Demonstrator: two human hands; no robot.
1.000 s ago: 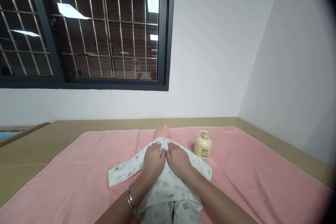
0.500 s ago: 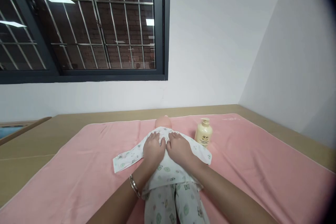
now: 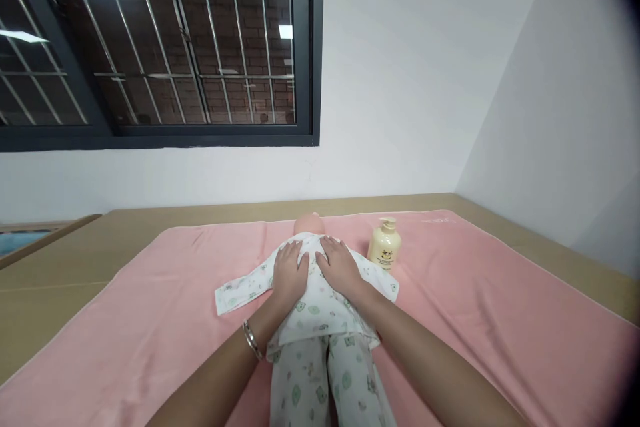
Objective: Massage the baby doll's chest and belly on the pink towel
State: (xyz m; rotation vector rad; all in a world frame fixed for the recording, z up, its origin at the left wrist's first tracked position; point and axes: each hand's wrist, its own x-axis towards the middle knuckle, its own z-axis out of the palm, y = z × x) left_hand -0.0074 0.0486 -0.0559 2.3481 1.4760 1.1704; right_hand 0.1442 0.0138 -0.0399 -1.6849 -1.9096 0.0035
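A baby doll (image 3: 309, 223) lies on a pink sheet (image 3: 180, 333), its head at the far end. It wears a white printed top (image 3: 320, 313) with the sleeves spread to both sides, and matching trousers (image 3: 303, 380). My left hand (image 3: 291, 273) rests flat on the left of the doll's chest, fingers stretched out. On the right of the chest lies my right hand (image 3: 341, 268), also flat, thumb apart from the fingers. A narrow strip of the top shows between both hands. Neither hand grips anything.
A pale yellow pump bottle (image 3: 385, 244) stands upright just beyond the doll's right-hand sleeve. The sheet covers a tan padded surface (image 3: 65, 260). Behind it rise a white wall (image 3: 390, 80) and a dark-framed window (image 3: 200, 137) with metal bars.
My hands have moved slightly apart, and the thumbs have spread from each other. Both hands stay on the doll's chest. The whole view has shifted a little.
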